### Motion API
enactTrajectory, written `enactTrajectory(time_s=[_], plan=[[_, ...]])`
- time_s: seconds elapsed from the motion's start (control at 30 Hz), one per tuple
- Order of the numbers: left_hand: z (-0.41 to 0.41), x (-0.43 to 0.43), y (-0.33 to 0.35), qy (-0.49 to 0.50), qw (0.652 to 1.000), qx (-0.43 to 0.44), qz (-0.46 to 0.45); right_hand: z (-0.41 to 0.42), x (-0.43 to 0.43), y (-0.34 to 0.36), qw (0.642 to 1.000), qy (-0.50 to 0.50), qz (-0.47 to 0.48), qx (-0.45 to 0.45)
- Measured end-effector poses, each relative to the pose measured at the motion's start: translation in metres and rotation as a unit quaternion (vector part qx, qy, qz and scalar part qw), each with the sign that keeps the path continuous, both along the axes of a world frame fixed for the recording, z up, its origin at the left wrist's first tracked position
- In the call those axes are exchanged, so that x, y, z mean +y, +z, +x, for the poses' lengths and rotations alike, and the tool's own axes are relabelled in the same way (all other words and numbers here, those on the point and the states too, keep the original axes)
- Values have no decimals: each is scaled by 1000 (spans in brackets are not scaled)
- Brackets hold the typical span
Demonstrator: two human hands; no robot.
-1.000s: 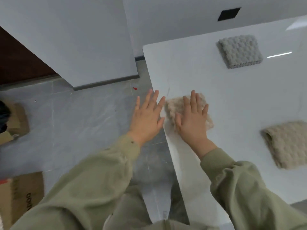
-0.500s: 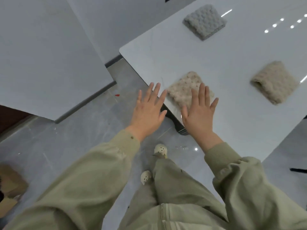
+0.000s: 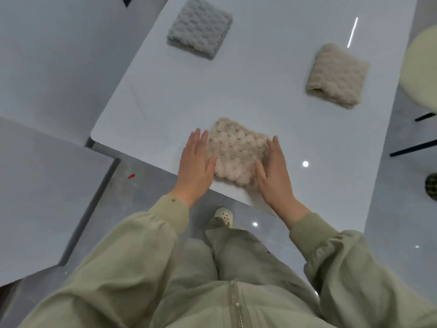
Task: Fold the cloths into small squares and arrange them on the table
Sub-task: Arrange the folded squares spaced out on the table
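At three o'clock a dark green round thing (image 3: 431, 187) is running off the frame's edge, and I am not making out what it is. At two o'clock a cream seat (image 3: 421, 67) is getting cut off likewise. The left hand (image 3: 196, 162) and right hand (image 3: 274, 171) are covering the near cloth (image 3: 235, 155) along its side edges. At six o'clock a trouser leg (image 3: 227, 245) is hiding most of a shoe (image 3: 224, 215).

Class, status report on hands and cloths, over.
Left hand and right hand open, flat against both sides of the near folded cloth at the table edge. Grey cloth, beige cloth folded, lying apart. Nothing blocking.
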State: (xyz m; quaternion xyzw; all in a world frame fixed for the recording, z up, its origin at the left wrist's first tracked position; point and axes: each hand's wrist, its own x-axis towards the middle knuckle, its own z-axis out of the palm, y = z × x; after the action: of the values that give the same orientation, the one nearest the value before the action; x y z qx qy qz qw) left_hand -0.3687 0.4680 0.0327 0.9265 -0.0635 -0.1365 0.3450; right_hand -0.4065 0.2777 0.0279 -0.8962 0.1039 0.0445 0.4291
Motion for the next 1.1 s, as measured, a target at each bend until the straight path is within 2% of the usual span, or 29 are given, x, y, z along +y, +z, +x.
enactTrajectory(time_s=[0.1,0.17,0.4,0.6,0.83,1.1], plan=[[13,2,1,61,984,99,-137,-4,1,3,986,-120,111,22],[24,3,2,76,970,126,-194,-3,7,3,966,-194,173,11],[54,-8,2,44,958,145,-245,17,39,0,924,-300,234,-24],[52,-14,-8,12,957,130,-261,30,54,-2,933,-296,202,-20],[57,-11,-10,1,955,131,-266,26,49,-5,922,-322,212,-29],[59,-12,-8,-52,968,109,-220,28,50,6,939,-294,175,4]])
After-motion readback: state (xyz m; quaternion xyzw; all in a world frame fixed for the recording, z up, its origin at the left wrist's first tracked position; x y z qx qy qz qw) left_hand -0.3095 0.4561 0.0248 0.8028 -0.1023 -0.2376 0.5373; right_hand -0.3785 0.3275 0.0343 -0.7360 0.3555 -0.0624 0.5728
